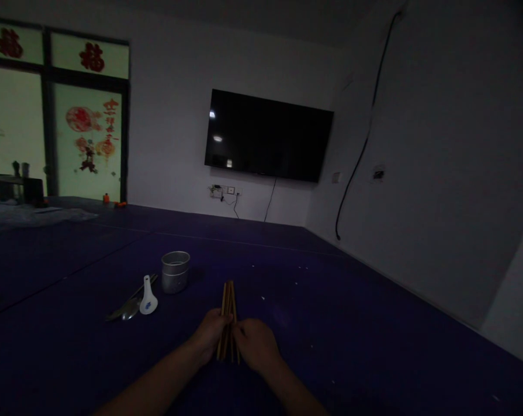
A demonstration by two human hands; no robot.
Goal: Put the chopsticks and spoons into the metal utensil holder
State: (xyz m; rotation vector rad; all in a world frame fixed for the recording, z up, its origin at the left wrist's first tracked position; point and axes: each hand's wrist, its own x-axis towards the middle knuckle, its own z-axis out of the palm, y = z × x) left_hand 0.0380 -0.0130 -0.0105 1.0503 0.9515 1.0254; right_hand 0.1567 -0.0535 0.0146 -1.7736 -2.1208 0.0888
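Observation:
A bundle of several wooden chopsticks (229,296) is held between both hands, low in the middle of the view. My left hand (212,330) grips it from the left, thumb across the sticks. From the right, my right hand (256,342) closes on the same bundle, its fingertips partly hidden. The far ends lie close together, while the near ends spread slightly apart. Left of the hands stands a metal cup (175,273), upright. Beside it lie a white soup spoon (148,297) with a blue mark and a metal spoon (131,309), plus other slim utensils too dim to name.
The dark blue tabletop (330,323) has small white scraps on it. Clear plastic sheeting (40,216) lies at the far left, near a dark box (18,188) and small orange objects (106,199). A television (270,136) and a hanging cable (359,156) are on the walls.

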